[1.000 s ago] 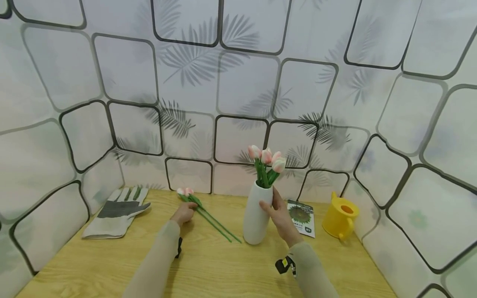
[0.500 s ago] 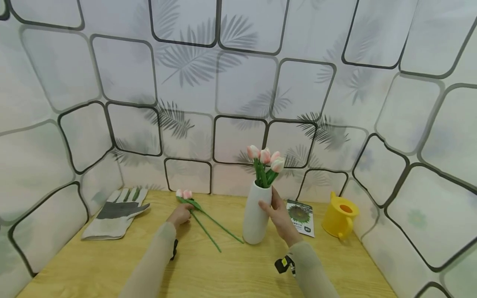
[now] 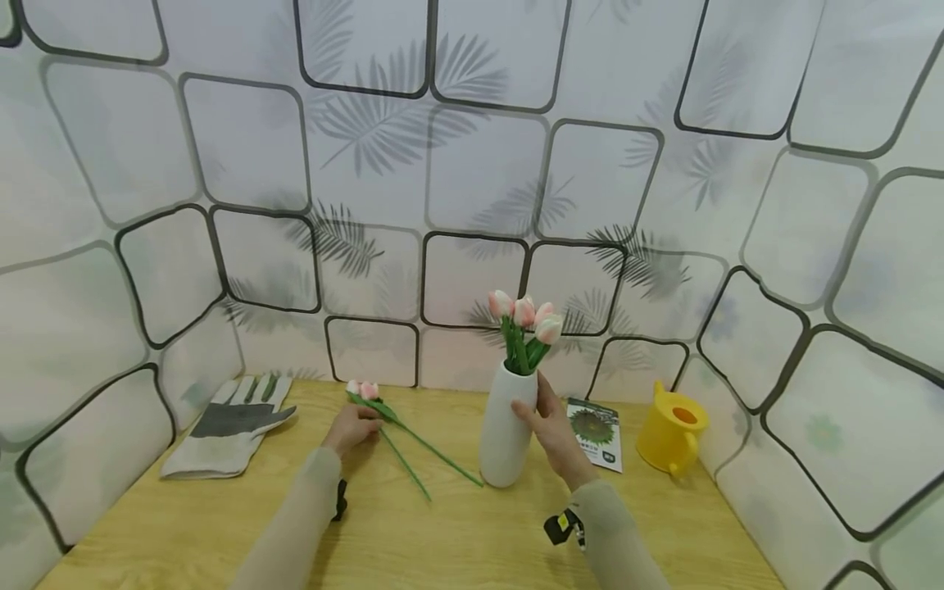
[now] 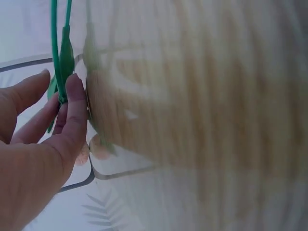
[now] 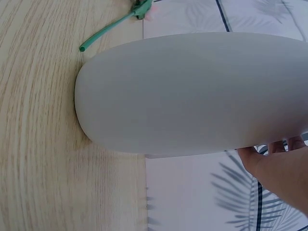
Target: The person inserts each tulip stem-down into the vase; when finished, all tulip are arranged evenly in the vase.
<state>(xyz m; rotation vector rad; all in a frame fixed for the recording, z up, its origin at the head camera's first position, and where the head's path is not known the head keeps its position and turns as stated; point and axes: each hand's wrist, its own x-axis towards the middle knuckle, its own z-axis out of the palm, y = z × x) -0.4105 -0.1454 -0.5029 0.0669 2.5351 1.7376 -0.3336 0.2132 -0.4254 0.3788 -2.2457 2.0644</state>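
Observation:
Two pink tulips [image 3: 369, 391] with long green stems lie on the wooden table, their stems spread apart. My left hand [image 3: 354, 428] is at the nearer stem; in the left wrist view its curled fingers [image 4: 75, 89] meet the green stem [image 4: 55, 53] just below the leaves, with the thumb on the other side. My right hand [image 3: 549, 418] grips a tall white vase [image 3: 505, 434] from its right side, thumb in front and fingers behind. The vase stands on the table, leaning slightly, and holds several pink tulips [image 3: 524, 313]. Only the lower right hand shows beneath the vase [image 5: 192, 94] in the right wrist view.
A grey and white work glove [image 3: 229, 426] lies at the left. Right of the vase is a seed packet [image 3: 596, 434] with a sunflower picture, then a yellow watering can [image 3: 669, 430]. Patterned curtain walls [image 3: 479, 180] enclose the table's back and sides.
My left hand has shifted left and slightly toward me, drawing the nearer tulip's stem away from the other one. My right hand stays on the vase, which has barely moved.

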